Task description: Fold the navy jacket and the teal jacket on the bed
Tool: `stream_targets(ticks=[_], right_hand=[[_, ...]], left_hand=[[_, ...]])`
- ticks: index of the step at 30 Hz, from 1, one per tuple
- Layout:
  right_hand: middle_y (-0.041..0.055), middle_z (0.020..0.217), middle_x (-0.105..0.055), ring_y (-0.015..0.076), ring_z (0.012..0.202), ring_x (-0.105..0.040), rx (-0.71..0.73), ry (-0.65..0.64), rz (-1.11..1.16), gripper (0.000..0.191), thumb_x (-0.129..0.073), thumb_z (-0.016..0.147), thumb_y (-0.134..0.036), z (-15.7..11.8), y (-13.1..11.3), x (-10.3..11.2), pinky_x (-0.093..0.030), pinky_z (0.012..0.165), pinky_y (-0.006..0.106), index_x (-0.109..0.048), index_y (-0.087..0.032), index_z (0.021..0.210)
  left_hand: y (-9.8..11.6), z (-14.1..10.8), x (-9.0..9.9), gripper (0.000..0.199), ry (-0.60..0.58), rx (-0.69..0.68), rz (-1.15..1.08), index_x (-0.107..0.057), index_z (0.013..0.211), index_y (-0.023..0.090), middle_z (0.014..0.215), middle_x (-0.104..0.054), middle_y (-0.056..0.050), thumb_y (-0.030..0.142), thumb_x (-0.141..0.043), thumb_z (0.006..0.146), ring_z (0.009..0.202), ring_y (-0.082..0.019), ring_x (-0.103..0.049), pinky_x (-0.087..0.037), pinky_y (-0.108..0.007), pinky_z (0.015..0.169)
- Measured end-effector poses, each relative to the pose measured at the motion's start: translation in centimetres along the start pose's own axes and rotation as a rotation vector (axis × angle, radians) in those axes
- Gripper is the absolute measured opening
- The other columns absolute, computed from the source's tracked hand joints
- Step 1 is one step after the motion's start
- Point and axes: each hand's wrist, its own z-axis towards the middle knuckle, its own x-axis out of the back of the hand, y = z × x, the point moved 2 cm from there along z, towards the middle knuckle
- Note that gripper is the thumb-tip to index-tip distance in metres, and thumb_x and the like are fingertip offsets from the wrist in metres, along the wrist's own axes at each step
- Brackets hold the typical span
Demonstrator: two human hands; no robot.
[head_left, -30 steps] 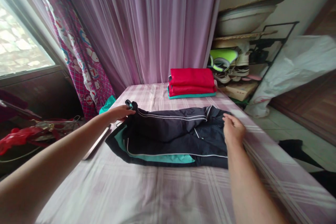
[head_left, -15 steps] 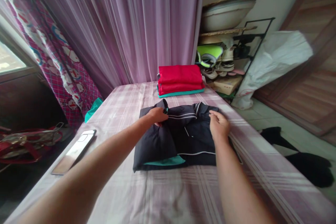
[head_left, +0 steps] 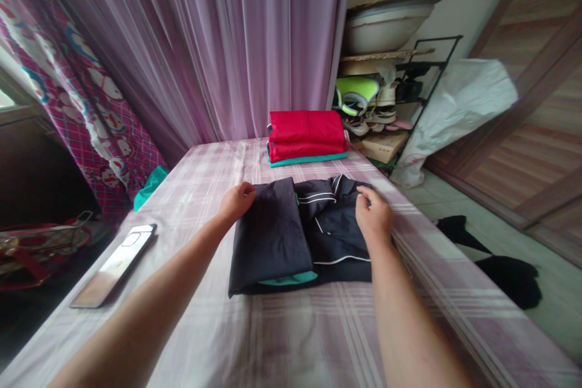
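A dark jacket [head_left: 270, 239] with white piping and a bit of teal cloth showing at its lower edge lies on the checked tablecloth in front of me. Its left side is folded over toward the middle in a flat panel. My left hand [head_left: 238, 201] is closed, its fingertips pinching the jacket's far left corner. At the jacket's far right edge, my right hand [head_left: 374, 212] also has its fingers closed on the fabric. My right forearm covers part of the jacket's right side.
Behind the jacket sits a folded red and teal stack of cloth [head_left: 307, 136]. A phone [head_left: 116, 267] lies at the left on the checked tablecloth [head_left: 254, 339]. A purple curtain [head_left: 236, 42] hangs at the far end. Shoes and a basin [head_left: 386, 27] fill the rack at right.
My left hand has moved left from the fold's inner edge to the jacket's far left corner. The folded panel now lies flatter and straighter. My right hand stays at the right edge.
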Motion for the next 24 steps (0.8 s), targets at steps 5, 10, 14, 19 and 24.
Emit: stream_targets(ticks=[5, 10, 14, 19, 24], right_hand=[[0.0131, 0.101, -0.076, 0.0287, 0.095, -0.069, 0.045, 0.043, -0.055, 0.041, -0.045, 0.080, -0.033, 0.4, -0.7, 1.0, -0.053, 0.085, 0.043, -0.076, -0.018, 0.101], [0.0124, 0.107, -0.076, 0.0254, 0.101, -0.070, 0.333, -0.184, 0.071, 0.036, -0.044, 0.087, -0.033, -3.0, -6.4, -0.8, -0.053, 0.093, 0.040, -0.075, -0.019, 0.101], [0.0121, 0.127, -0.069, 0.0235, 0.119, -0.063, 0.612, -0.567, 0.049, 0.037, -0.049, 0.092, -0.034, -7.9, -11.4, -2.5, -0.046, 0.105, 0.041, -0.071, -0.020, 0.119], [0.0140, 0.143, -0.058, 0.0291, 0.136, -0.049, 0.677, -0.947, -0.249, 0.043, -0.053, 0.094, -0.039, -11.4, -14.1, -2.0, -0.029, 0.116, 0.056, -0.065, -0.020, 0.130], [0.0157, 0.149, -0.052, 0.0288, 0.138, -0.046, 0.754, -0.967, -0.144, 0.058, -0.054, 0.093, -0.050, -13.6, -16.6, -0.6, -0.028, 0.118, 0.051, -0.056, -0.018, 0.141]], left_hand=[[-5.2, -1.5, 1.8, 0.043, -0.036, 0.214, -0.079, -0.060, 0.118, 0.016, 0.103, -0.073, -0.011, 0.043, -0.062, 0.085, 0.078, -0.020, -0.071, -0.053, -0.026, 0.060], [-6.4, -2.7, 0.3, 0.056, -0.129, 0.323, -0.243, -0.058, 0.126, 0.014, 0.095, -0.075, -0.010, 0.053, -0.063, 0.086, 0.070, -0.017, -0.070, -0.053, -0.024, 0.056], [-6.5, -2.1, -0.7, 0.057, -0.097, 0.356, -0.295, -0.058, 0.124, 0.014, 0.099, -0.074, -0.010, 0.047, -0.071, 0.080, 0.078, -0.018, -0.069, -0.048, -0.020, 0.052], [-6.9, -2.1, -1.1, 0.055, -0.077, 0.371, -0.354, -0.054, 0.128, 0.016, 0.095, -0.073, -0.007, 0.038, -0.071, 0.081, 0.075, -0.016, -0.068, -0.044, -0.019, 0.050], [-8.2, -3.0, 0.5, 0.063, -0.025, 0.378, -0.403, -0.047, 0.135, 0.021, 0.098, -0.070, -0.005, 0.035, -0.072, 0.079, 0.071, -0.013, -0.066, -0.043, -0.019, 0.049]])
